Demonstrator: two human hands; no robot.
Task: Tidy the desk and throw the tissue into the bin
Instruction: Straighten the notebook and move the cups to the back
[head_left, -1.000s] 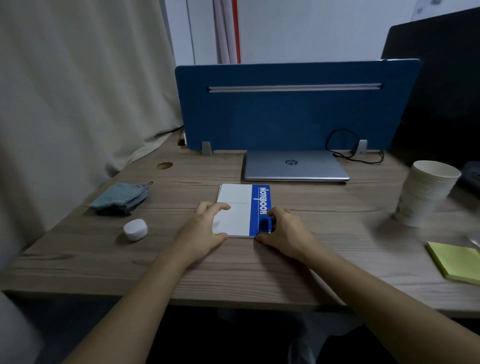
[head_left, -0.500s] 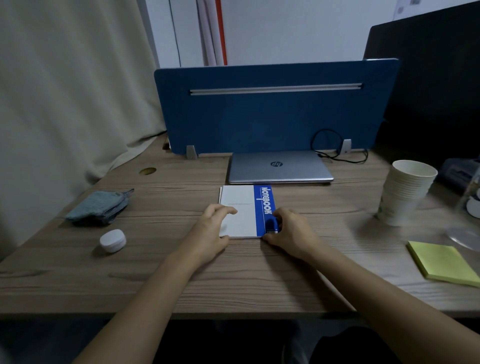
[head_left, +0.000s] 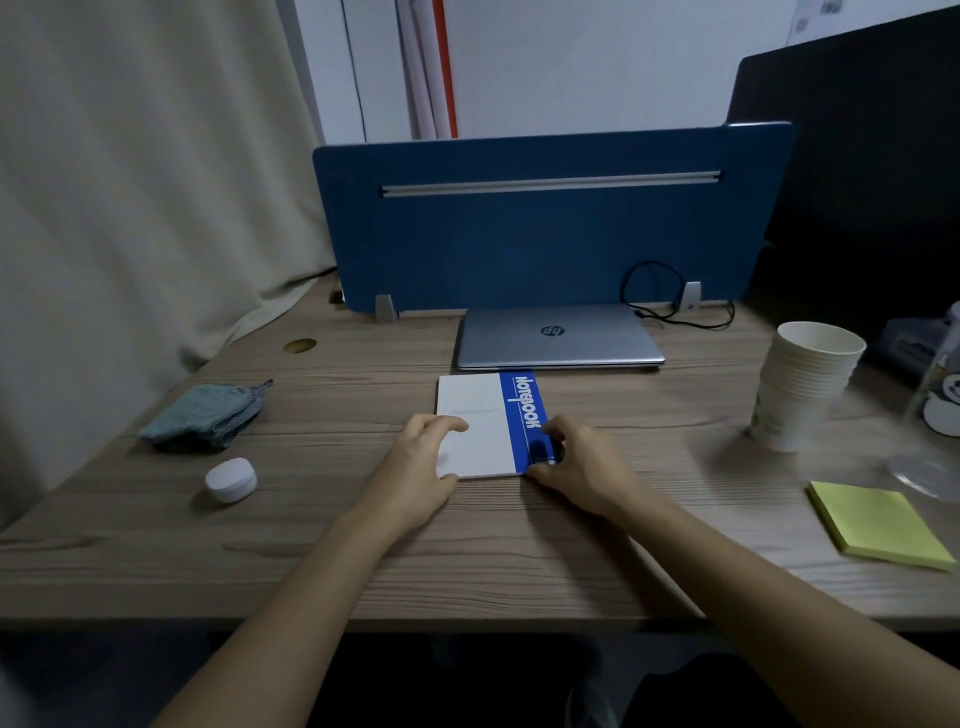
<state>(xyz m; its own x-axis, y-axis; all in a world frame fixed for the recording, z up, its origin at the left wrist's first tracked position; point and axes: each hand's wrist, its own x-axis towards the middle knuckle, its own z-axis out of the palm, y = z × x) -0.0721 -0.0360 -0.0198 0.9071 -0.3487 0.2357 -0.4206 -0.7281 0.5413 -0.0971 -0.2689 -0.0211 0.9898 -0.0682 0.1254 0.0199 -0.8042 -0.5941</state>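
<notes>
A white notebook (head_left: 478, 415) with a blue stripe lies flat in the middle of the wooden desk (head_left: 322, 561), just in front of a closed silver laptop (head_left: 558, 338). My left hand (head_left: 421, 467) grips its near left corner, fingers on the cover and thumb at the edge. My right hand (head_left: 582, 467) grips the near right corner, its fingertips by a small dark blue object (head_left: 540, 451) on the stripe. No tissue or bin is in view.
A folded blue-grey cloth (head_left: 205, 415) and a small white round case (head_left: 231, 479) lie at the left. A stack of paper cups (head_left: 802, 384), a yellow sticky-note pad (head_left: 878, 525) and a glass item (head_left: 930, 467) are at the right. A blue divider (head_left: 545, 223) stands behind the laptop.
The view has swung a little to the right, so everything sits further left in frame. Both hands stay on the notebook's near corners; the notebook has hardly moved.
</notes>
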